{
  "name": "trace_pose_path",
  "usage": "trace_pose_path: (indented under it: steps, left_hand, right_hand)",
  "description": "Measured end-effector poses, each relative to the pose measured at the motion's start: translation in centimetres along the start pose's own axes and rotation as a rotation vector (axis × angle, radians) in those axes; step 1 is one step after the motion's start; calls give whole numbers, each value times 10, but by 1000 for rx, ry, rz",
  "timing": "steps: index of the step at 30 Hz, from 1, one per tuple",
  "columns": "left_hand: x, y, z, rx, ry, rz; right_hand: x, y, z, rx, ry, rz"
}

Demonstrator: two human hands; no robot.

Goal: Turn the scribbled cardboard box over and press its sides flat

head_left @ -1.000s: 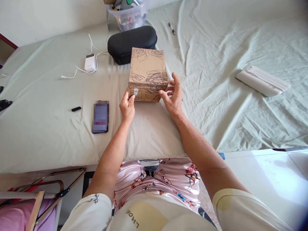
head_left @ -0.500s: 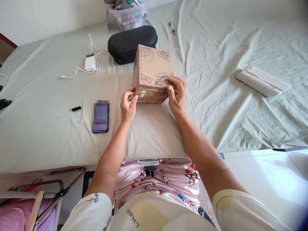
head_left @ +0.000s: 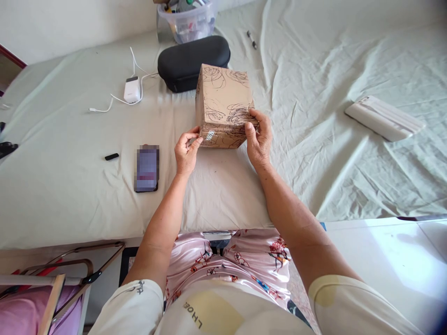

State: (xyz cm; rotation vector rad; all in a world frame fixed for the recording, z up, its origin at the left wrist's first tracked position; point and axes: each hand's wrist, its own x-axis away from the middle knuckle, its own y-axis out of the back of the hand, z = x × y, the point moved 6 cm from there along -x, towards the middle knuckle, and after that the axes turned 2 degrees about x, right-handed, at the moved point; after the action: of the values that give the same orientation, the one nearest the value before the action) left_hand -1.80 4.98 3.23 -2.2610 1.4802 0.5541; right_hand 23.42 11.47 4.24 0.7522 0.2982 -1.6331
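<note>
A box wrapped in brown paper with dark rose drawings (head_left: 223, 100) stands on the pale bed sheet (head_left: 70, 186), turned slightly. My right hand (head_left: 259, 139) grips its near right corner, fingers curled over the top edge. My left hand (head_left: 186, 152) pinches the near left corner, thumb and forefinger at a small strip of patterned tape (head_left: 209, 136).
A phone (head_left: 147, 167) lies left of my left hand, with a small black stick (head_left: 111, 157) beyond it. Behind the box sit a black case (head_left: 193, 60), a white charger with cable (head_left: 132, 89) and a clear tub (head_left: 186, 21). A pen (head_left: 251, 39) and a white flat pack (head_left: 384, 117) lie to the right.
The box has turned a little clockwise. My right hand went from open beside it to gripping its right corner, and my left hand moved to pinch at the tape.
</note>
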Motion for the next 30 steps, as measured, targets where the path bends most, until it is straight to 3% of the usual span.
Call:
trace_pose_path:
  steps: [7, 17, 26, 30]
  left_hand:
    - [-1, -5, -3, -24, -22, 140]
    - [1, 4, 14, -81, 105, 42]
    - [0, 5, 13, -27, 179, 10]
    - [-2, 3, 13, -22, 142, 5]
  right_hand:
    - [0, -2, -13, -51, -45, 29]
    - [4, -6, 3, 17, 7, 69]
    - [4, -8, -1, 21, 1, 84]
    - [3, -8, -1, -9, 2, 93]
